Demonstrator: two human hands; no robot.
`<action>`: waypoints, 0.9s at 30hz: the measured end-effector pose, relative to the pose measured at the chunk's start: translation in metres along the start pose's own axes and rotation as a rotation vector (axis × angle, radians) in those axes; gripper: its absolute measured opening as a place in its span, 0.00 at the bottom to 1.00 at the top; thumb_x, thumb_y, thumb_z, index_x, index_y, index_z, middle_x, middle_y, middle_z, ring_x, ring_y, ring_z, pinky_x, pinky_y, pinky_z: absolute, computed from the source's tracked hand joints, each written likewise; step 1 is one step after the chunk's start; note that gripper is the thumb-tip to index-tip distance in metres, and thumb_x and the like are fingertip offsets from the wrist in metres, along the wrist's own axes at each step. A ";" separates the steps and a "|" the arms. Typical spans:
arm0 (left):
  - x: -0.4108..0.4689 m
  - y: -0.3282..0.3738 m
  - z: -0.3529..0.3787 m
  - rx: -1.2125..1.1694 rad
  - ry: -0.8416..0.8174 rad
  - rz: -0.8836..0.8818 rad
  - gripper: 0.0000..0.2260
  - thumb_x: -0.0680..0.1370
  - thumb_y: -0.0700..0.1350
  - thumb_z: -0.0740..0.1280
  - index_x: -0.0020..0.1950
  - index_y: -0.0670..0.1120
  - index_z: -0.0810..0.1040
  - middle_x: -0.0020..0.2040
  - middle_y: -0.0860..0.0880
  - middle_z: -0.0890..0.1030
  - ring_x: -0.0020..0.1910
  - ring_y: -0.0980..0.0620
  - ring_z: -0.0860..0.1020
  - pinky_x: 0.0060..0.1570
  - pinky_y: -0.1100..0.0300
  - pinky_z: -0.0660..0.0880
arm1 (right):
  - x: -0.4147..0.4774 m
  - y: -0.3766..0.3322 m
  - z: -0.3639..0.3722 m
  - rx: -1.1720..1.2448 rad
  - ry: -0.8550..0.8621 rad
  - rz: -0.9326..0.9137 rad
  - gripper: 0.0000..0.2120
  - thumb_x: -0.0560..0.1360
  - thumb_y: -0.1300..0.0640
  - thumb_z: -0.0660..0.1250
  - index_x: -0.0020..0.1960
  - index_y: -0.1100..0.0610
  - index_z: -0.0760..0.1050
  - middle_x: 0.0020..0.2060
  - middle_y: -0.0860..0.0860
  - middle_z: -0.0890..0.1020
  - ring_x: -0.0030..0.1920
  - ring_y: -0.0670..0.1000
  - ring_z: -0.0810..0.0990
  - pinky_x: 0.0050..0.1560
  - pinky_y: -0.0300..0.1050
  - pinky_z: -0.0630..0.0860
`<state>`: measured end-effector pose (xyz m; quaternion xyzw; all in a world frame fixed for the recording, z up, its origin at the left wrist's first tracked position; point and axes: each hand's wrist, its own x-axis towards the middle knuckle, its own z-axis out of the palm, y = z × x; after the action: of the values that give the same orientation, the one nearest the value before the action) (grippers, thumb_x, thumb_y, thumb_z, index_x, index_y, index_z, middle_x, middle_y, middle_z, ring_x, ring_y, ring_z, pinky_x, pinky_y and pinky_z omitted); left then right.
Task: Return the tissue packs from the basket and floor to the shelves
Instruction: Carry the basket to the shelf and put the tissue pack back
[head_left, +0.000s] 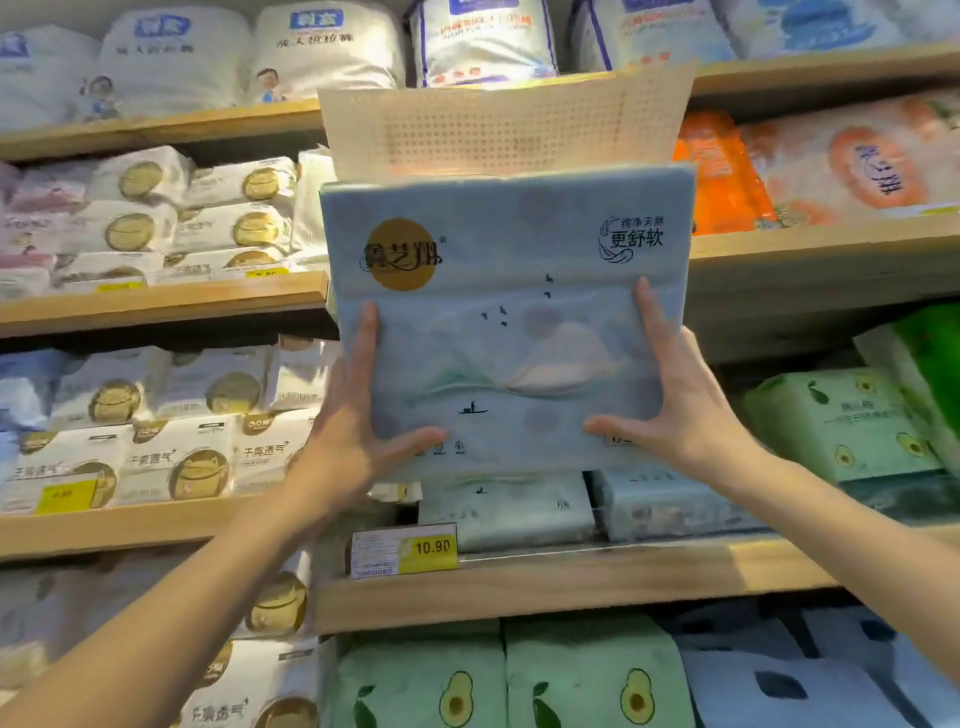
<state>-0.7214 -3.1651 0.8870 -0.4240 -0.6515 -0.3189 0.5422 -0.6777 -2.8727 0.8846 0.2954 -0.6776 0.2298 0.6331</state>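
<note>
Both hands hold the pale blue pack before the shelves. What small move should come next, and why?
Probably lower the pale blue tissue pack and slide it onto the matching packs lying on the shelf just below it. The left hand and right hand grip its lower sides, and those packs show the same print.

at 6 o'clock in my view i see a price tag (404, 551), white and yellow, with 10.90 printed on it. at 9 o'clock is a smaller yellow label (67, 495), its number too blurred to read. at 12 o'clock stands a beige perforated panel (498, 130). at 2 o'clock lies an orange pack (722, 171), and at 5 o'clock a green pack with avocado print (597, 680).
</note>
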 end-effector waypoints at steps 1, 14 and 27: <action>-0.001 -0.009 0.003 -0.007 0.001 -0.010 0.51 0.63 0.58 0.74 0.72 0.69 0.39 0.72 0.55 0.55 0.71 0.53 0.60 0.68 0.43 0.64 | -0.001 0.003 0.006 -0.005 0.000 0.000 0.56 0.60 0.50 0.78 0.68 0.27 0.39 0.63 0.46 0.61 0.58 0.36 0.61 0.60 0.47 0.65; -0.029 -0.060 0.044 -0.041 -0.002 -0.084 0.53 0.63 0.54 0.75 0.71 0.71 0.38 0.69 0.60 0.55 0.69 0.62 0.58 0.67 0.54 0.60 | -0.033 0.040 0.050 -0.016 -0.012 0.067 0.53 0.59 0.45 0.76 0.70 0.30 0.41 0.65 0.46 0.62 0.59 0.35 0.61 0.59 0.47 0.66; -0.018 -0.080 0.047 0.092 -0.287 -0.387 0.56 0.61 0.54 0.78 0.74 0.63 0.38 0.65 0.70 0.53 0.63 0.64 0.57 0.55 0.77 0.58 | -0.031 0.060 0.052 -0.145 -0.363 0.290 0.48 0.67 0.46 0.72 0.73 0.39 0.41 0.72 0.53 0.63 0.70 0.56 0.63 0.66 0.52 0.64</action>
<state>-0.8131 -3.1627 0.8632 -0.3074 -0.8047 -0.3233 0.3917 -0.7556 -2.8614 0.8526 0.1854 -0.8303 0.2123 0.4807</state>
